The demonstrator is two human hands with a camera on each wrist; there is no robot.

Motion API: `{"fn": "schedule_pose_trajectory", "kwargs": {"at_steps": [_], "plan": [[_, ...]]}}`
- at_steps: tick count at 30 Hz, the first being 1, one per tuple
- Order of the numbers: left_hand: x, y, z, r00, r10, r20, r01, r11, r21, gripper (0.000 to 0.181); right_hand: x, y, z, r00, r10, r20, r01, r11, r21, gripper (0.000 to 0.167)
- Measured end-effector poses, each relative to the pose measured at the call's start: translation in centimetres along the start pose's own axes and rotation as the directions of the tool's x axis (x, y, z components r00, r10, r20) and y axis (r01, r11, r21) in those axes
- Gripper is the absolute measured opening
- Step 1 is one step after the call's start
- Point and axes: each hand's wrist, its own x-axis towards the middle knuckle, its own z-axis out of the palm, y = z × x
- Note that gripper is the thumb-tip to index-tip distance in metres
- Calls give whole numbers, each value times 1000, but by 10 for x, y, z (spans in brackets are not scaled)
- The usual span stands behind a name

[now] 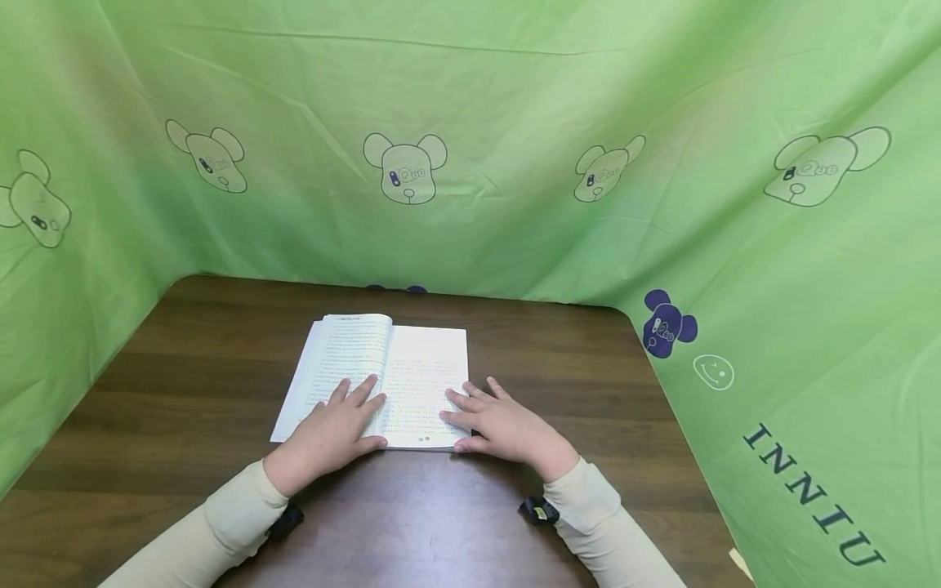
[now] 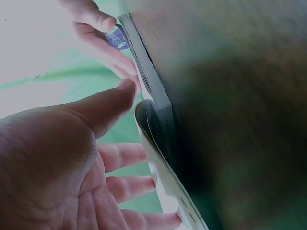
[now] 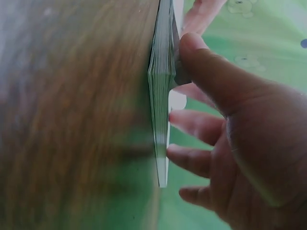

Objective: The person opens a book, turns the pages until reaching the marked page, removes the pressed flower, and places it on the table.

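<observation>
Bk [image 1: 428,347] is lying open on the worktop [image 1: 559,359] in front of the person; L hand [image 1: 331,433] is resting on the L pg [image 1: 353,347] nr the fold, fingers spread, gripping nothing; R hand [image 1: 507,426] is resting at the R pg's [image 1: 415,384] outer edge, fingers apart & slightly bent, also gripping nothing; current step is prob. holding pgs flat; next move is likely calling for R fingertips lifting one pg edge, L hand steadying.

The right hand [image 3: 244,129] touches a thick book [image 3: 160,96]
</observation>
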Motion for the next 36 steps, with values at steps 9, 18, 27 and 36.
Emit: {"fn": "schedule_pose_trajectory", "kwargs": {"at_steps": [9,18,27,36], "plan": [[-1,4,1,1000,-25,-14,25,999,-27,72,-1,-2,-8,995,-94,-27,92,994,-65,20],[-1,6,4,999,-33,-38,33,999,-11,75,3,1,-7,958,-152,-242,140,988,-66,6],[1,5,6,995,-13,-100,16,999,36,69,5,5,-6,892,-199,-406,163,979,-120,6],[0,6,7,981,-13,-196,18,1000,26,96,6,5,-11,814,-201,-545,122,977,-178,13]]}}
